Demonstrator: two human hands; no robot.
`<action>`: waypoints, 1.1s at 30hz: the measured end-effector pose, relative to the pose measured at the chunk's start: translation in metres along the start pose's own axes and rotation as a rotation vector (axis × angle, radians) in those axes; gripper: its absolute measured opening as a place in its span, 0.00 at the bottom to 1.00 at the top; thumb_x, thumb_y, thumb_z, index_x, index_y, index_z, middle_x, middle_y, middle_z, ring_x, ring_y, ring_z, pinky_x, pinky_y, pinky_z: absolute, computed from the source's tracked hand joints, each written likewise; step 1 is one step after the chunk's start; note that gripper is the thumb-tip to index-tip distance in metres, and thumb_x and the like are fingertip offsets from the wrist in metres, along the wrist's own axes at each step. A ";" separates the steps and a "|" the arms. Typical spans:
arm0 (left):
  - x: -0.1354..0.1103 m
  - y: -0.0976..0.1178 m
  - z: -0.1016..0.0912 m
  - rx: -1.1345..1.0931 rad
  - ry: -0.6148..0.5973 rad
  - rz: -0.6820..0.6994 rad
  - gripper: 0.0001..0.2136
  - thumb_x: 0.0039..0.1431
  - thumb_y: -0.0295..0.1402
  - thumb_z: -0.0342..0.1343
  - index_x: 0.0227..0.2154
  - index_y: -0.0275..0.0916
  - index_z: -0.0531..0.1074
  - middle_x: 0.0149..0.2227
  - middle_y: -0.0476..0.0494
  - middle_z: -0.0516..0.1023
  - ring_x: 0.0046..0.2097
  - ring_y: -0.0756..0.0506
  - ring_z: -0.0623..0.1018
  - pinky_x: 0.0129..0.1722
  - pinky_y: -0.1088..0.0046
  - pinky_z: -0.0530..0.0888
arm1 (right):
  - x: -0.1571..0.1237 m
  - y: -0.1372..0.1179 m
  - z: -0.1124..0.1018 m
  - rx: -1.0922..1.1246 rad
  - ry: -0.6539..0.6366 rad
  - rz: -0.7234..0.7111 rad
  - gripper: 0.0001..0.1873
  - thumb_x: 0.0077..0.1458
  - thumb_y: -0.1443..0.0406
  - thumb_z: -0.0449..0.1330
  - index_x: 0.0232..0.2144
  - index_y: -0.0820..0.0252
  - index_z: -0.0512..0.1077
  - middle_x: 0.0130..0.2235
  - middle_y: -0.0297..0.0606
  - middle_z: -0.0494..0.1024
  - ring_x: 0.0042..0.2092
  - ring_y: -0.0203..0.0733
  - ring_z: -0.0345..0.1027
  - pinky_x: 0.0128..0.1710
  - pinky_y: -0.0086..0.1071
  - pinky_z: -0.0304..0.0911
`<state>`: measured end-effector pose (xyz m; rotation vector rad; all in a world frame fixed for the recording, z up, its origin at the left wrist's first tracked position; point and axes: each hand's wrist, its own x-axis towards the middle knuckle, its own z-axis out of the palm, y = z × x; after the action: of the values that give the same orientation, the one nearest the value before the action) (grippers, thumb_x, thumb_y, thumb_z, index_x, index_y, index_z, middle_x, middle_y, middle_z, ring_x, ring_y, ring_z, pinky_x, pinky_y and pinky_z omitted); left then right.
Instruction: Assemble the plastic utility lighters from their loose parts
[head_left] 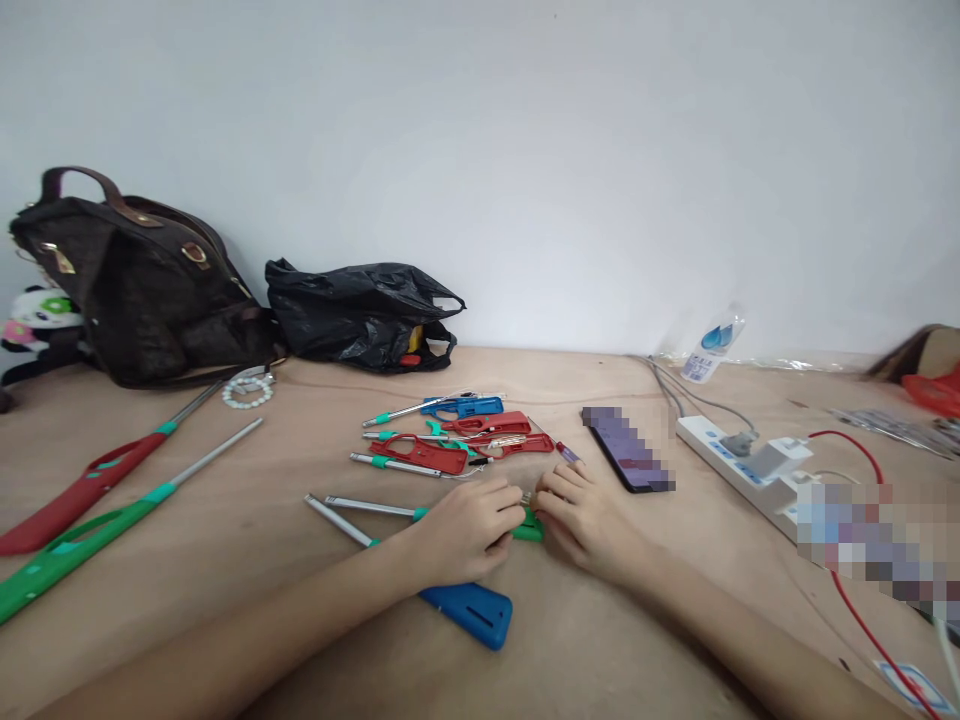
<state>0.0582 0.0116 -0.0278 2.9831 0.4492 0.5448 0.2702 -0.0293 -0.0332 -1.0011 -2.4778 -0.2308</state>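
Note:
A green long-nosed lighter (529, 528) lies at the middle of the table, its silver tube (367, 507) pointing left. My left hand (474, 525) is closed over its middle. My right hand (581, 515) is closed at the handle's right end. A small metal part (526, 497) shows between my fingertips, which hide most of the handle. Beneath my left wrist lies a blue lighter (476, 612), its tube crossing under the forearm. Just beyond are opened red lighter halves (420, 455), a blue one (465, 405), loose tubes (394, 465) and a small purple-handled screwdriver (568, 453).
Whole red (90, 490) and green (90, 535) lighters lie left, near a bead bracelet (247, 391). A dark bag (150, 290) and black plastic bag (352, 315) stand behind. A phone (630, 450), power strip (720, 465), red cable (862, 610) and bottle (716, 342) are right.

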 end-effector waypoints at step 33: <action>0.001 0.000 -0.002 0.005 0.009 0.011 0.07 0.52 0.21 0.51 0.27 0.40 0.60 0.31 0.47 0.68 0.35 0.46 0.69 0.33 0.70 0.65 | -0.001 0.002 0.006 -0.018 -0.051 0.046 0.07 0.61 0.71 0.50 0.34 0.60 0.66 0.34 0.39 0.71 0.36 0.42 0.61 0.37 0.35 0.53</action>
<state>0.0584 0.0116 -0.0261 2.9905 0.4357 0.5598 0.2700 -0.0265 -0.0394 -1.0827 -2.4996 -0.2152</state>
